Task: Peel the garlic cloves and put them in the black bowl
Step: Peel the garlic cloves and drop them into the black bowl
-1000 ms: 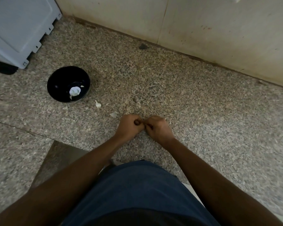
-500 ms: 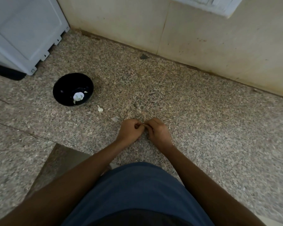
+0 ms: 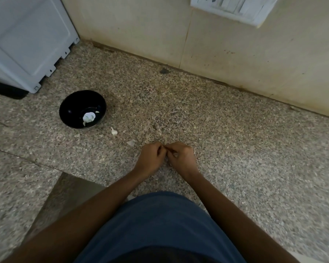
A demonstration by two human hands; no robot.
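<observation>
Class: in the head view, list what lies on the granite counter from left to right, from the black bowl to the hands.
black bowl → loose garlic clove → scrap of peel → left hand → right hand.

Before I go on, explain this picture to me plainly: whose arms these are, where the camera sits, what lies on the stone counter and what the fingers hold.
There is no machine here. A person wears a camera on the head, so the single view looks down over their blue shirt and both arms. The left hand and right hand meet over the speckled stone counter, fingers curled round something small between them, probably a garlic clove, though it is mostly hidden. To the left stands the black bowl with pale garlic pieces inside. One loose clove and a scrap of skin lie between the bowl and the hands. A switch plate is on the wall.
</observation>
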